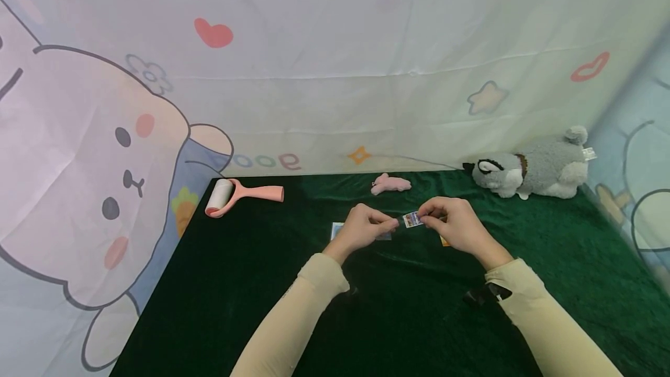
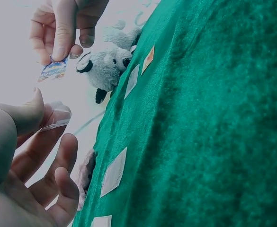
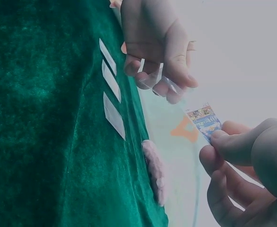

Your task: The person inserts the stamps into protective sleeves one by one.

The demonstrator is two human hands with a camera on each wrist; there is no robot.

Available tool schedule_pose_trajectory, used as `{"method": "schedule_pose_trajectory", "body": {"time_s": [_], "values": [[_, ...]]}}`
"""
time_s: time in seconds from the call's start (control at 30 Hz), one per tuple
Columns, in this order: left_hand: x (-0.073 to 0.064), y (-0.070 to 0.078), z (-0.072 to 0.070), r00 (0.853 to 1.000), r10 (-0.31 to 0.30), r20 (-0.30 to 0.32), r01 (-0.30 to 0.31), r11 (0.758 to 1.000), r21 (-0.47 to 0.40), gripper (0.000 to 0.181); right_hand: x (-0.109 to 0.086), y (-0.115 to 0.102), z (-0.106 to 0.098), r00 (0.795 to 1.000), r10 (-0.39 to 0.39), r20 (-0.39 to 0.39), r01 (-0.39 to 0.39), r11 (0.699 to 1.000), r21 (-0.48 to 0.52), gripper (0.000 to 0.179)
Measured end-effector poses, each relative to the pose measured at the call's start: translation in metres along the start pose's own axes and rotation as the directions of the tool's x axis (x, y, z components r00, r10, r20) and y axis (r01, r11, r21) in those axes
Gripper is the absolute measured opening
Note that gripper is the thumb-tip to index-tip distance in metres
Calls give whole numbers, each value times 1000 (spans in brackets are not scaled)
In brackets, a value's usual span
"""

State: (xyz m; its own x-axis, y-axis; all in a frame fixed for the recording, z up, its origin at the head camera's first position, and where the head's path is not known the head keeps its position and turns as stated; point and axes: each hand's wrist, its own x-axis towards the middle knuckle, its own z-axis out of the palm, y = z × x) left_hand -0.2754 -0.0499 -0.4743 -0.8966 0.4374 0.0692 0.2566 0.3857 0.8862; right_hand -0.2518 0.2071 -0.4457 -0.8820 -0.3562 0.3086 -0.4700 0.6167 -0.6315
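My right hand [image 1: 456,224] pinches a small printed card [image 1: 412,219] by one edge between thumb and fingers. Facing it, my left hand [image 1: 361,227] pinches a clear plastic sleeve [image 2: 58,117] between thumb and forefinger. The two hands are raised over the cloth, and a short gap separates sleeve and card in the wrist views. Below them lie several small flat rectangles, among them a pale one [image 2: 113,173], another pale one [image 2: 132,81] and an orange one [image 2: 148,60]. In the head view, my hands partly cover these rectangles.
Dark green cloth [image 1: 251,284] covers the table. A pink plush toy [image 1: 391,184] lies at the back edge, beyond my hands. At the back right is a grey plush animal [image 1: 544,167], and at the back left a pink-handled lint roller [image 1: 259,192]. A printed curtain hangs behind.
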Motion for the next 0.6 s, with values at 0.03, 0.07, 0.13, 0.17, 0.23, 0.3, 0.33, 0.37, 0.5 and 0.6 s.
{"method": "schedule_pose_trajectory", "body": {"time_s": [0.03, 0.07, 0.13, 0.17, 0.23, 0.3, 0.33, 0.37, 0.5, 0.6], "values": [[0, 0, 0, 1000, 6, 0, -6, 1000, 1, 19, 0, 0, 0, 1000, 2, -2, -2, 1000, -2, 13], [0, 0, 0, 1000, 10, -1, -10, 1000, 3, 19, 0, 0, 0, 1000, 4, -4, -4, 1000, -6, 13], [0, 0, 0, 1000, 17, -1, -17, 1000, 8, 18, 0, 0, -1, 1000, 7, -7, -7, 1000, -10, 13], [0, 0, -1, 1000, 18, -1, -18, 1000, 9, 18, 0, -1, -2, 1000, 8, -8, -9, 1000, -12, 12], [0, 0, -1, 1000, 15, 0, -15, 1000, 6, 18, 0, -1, -2, 1000, 9, -7, -9, 1000, -13, 12], [0, 0, -1, 1000, 7, 0, -7, 1000, 4, 17, 0, -1, -2, 1000, 8, -2, -8, 1000, -11, 12], [0, 0, -1, 1000, 2, 0, -2, 1000, 2, 17, 1, -1, -2, 1000, 7, -1, -7, 1000, -10, 12], [0, 0, -1, 1000, -4, -1, 4, 1000, -3, 17, 0, -1, -2, 1000, 5, -2, -5, 1000, -10, 12], [-1, 0, -1, 1000, -17, -6, 17, 1000, -16, 17, 0, -1, -1, 1000, -5, -10, 5, 1000, -10, 12], [-1, 1, -1, 1000, -12, -6, 12, 1000, -23, 17, 0, 0, -1, 1000, -17, -13, 17, 1000, -5, 13]]}}
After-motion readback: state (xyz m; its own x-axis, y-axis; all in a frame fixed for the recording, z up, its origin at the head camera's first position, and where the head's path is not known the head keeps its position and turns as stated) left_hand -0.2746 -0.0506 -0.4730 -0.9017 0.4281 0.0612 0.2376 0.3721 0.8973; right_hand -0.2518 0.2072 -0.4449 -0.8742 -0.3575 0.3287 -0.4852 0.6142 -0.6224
